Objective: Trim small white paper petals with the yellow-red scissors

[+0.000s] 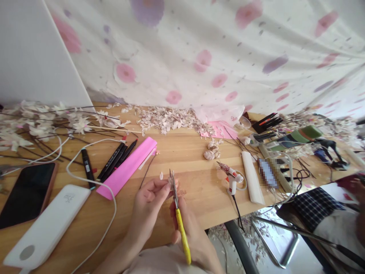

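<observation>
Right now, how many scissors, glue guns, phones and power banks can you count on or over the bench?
Scissors: 1
Glue gun: 1
Phone: 1
Power bank: 1
Total: 4

Left hand (pixel 149 203): pinches a small pale petal (pixel 171 179) at the fingertips. Right hand (pixel 188 238): grips yellow-handled scissors (pixel 179 228), blades raised against that petal.

On the wooden table (pixel 196 171), near the hands: one loose petal (pixel 161 175); pink foam strip (pixel 127 167); black markers (pixel 116 161) beside the strip. Farther off: hot glue gun (pixel 232 179); curled shell-like petals (pixel 211 151); white power bank (pixel 47 224), cabled; black smartphone (pixel 27 194); heaped petal scraps (pixel 168 120) against pink-flowered cloth (pixel 216 49).
</observation>
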{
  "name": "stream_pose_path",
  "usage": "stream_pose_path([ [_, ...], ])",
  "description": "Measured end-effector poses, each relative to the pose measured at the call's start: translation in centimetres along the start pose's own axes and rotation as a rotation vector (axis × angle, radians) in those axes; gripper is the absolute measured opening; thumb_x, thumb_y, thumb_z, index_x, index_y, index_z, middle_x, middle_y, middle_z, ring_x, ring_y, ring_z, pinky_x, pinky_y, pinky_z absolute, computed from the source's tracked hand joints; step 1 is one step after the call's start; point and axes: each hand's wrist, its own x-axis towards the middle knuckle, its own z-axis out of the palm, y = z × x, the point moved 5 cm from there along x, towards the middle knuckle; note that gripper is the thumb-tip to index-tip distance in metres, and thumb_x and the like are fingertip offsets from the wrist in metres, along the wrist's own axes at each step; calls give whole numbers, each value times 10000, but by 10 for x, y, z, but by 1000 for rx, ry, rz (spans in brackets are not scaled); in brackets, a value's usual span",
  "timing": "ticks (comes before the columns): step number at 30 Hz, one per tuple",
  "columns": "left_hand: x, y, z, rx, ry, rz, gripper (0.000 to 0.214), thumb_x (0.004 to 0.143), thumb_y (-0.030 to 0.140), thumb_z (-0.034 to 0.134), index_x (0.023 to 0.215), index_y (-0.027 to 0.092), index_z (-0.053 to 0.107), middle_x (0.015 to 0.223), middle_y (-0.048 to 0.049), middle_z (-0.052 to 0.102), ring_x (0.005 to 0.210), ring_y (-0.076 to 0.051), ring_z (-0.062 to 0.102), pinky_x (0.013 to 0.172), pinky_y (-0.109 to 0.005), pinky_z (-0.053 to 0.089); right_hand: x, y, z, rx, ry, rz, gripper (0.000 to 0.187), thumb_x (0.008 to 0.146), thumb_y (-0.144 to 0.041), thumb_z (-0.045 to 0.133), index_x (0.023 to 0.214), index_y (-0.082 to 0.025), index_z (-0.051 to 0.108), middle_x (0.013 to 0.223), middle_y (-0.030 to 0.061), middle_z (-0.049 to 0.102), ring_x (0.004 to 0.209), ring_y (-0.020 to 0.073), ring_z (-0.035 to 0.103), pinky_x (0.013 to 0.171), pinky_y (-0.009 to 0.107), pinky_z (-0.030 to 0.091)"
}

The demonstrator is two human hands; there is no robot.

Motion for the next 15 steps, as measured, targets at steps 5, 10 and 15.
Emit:
stream_pose_path([
  [5,3,-2,-2,16,-21,0,323,730,478,867,812,182,765,825,-40,808,814,-170,743,799,-263,602,-4,3,-2,-38,6,25,791,797,-976,364,992,-216,463,837,21,547,682,197,444,630,311,363],
  [10,2,-2,-3,36,-40,12,305,750,471,852,813,185,768,851,-52,820,835,-180,756,810,-264,611,-6,8,-5,-71,3,63,657,820,-851,552,952,-215,455,819,21,550,679,195,432,631,314,352],
  [15,0,4,-3,41,-69,21,302,751,464,857,806,193,736,852,-50,826,850,-183,776,853,-273,614,-5,7,-10,-66,8,96,649,770,-838,657,855,-245,406,775,-16,522,658,168,401,602,286,339],
])
